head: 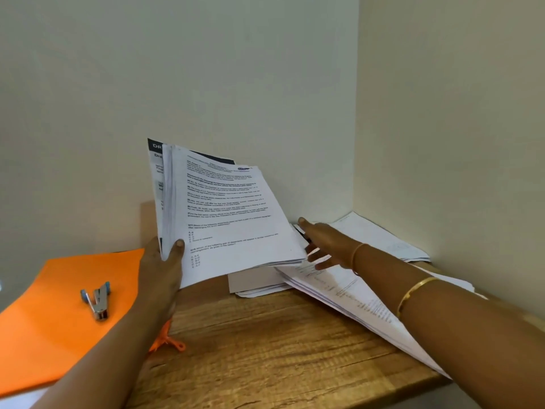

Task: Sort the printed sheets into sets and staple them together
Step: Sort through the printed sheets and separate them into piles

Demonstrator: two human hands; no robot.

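Head view, left hand (160, 270) gripping sheets (224, 214), right hand (327, 243) spread

- Left hand (160, 270): bare, with a short, plain thumbnail.
- Left arm (112, 349): bare skin from the wrist to the bottom edge of the view.
- Right hand (327, 246): bare, the nail that shows short and unpainted.
- Right arm (472, 329): bare to the frame's edge.
- Wrist bangle (357, 255): thin, plain gold ring on the right wrist.
- Forearm bangle (413, 293): second thin gold ring, higher up the right forearm, catching the light.
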